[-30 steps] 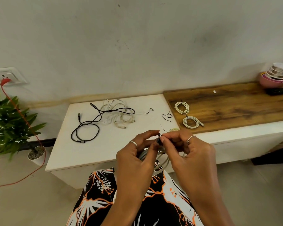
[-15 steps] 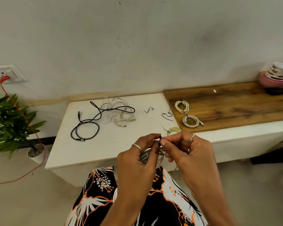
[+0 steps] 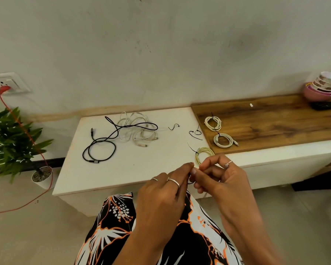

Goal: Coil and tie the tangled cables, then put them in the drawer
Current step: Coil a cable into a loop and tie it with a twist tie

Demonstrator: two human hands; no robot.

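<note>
My left hand [image 3: 163, 192] and my right hand [image 3: 221, 175] meet fingertip to fingertip over the front edge of the white table [image 3: 107, 176]. Together they pinch a thin black tie [image 3: 190, 181], of which only a small loop shows; whatever cable it wraps is hidden behind my hands. A tangled black cable [image 3: 99, 150] and a tangled white cable [image 3: 139, 129] lie at the table's back left. A yellowish tied coil [image 3: 203, 153] lies just beyond my right hand. Two white tied coils [image 3: 212, 123] [image 3: 223, 140] rest on the wooden top [image 3: 271, 123].
Loose black ties [image 3: 174, 127] [image 3: 196, 133] lie mid-table. Stacked bowls [image 3: 323, 87] and a dark device [image 3: 326, 106] sit far right. A potted plant [image 3: 10, 142] stands left, with a red cord [image 3: 27, 131] running from the wall socket [image 3: 8, 83]. No drawer is visible.
My hands have shifted slightly right and closed in on the tie. The grey coil that showed beneath them earlier is now hidden behind my fingers.
</note>
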